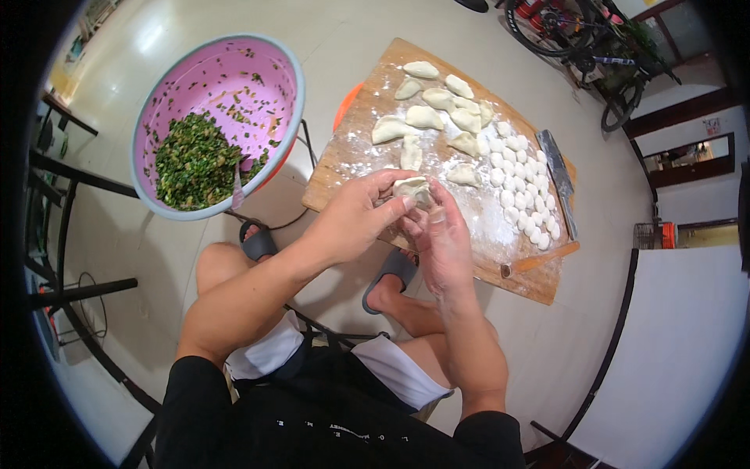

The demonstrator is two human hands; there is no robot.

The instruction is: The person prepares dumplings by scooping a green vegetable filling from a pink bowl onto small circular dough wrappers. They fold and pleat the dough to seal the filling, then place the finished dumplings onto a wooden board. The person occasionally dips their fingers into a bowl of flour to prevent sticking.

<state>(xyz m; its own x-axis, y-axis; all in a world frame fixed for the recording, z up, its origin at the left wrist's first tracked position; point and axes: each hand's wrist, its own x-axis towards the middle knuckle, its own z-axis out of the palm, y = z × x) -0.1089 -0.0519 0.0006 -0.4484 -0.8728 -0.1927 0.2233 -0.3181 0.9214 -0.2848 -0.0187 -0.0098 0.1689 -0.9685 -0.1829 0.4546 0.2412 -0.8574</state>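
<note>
Between both hands, over the near edge of a floured wooden board, is a dumpling of pale dough. My left hand grips it from the left, its thumb pressed on the front. From the right my right hand closes its fingers on the same dumpling. Several finished dumplings lie on the far part of the board, and one dumpling rests just beyond my hands. Rows of small round dough pieces sit on the board's right side.
Left of the board stands a pink bowl with a pale blue rim, holding chopped green filling and a spoon handle. A cleaver and a wooden rolling pin lie along the board's right side. A bicycle stands far right.
</note>
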